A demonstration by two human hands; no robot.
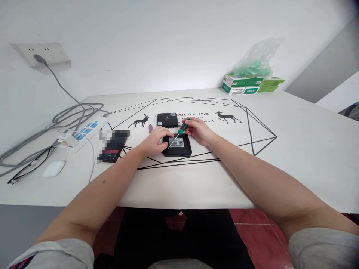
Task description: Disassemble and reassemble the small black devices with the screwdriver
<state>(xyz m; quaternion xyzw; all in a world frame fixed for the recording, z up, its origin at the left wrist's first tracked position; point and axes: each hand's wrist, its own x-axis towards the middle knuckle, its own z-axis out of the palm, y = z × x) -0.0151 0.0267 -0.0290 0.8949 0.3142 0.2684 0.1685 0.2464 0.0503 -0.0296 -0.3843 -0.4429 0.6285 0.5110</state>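
My left hand (155, 139) pins the light, slippery black box (177, 145) flat; right hand (198, 130) grip pinches the screwdriver (179, 133) handle.

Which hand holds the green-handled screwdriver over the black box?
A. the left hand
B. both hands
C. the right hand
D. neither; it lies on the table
C: the right hand grips the green-handled screwdriver, its tip down on the black box, which the left hand steadies.
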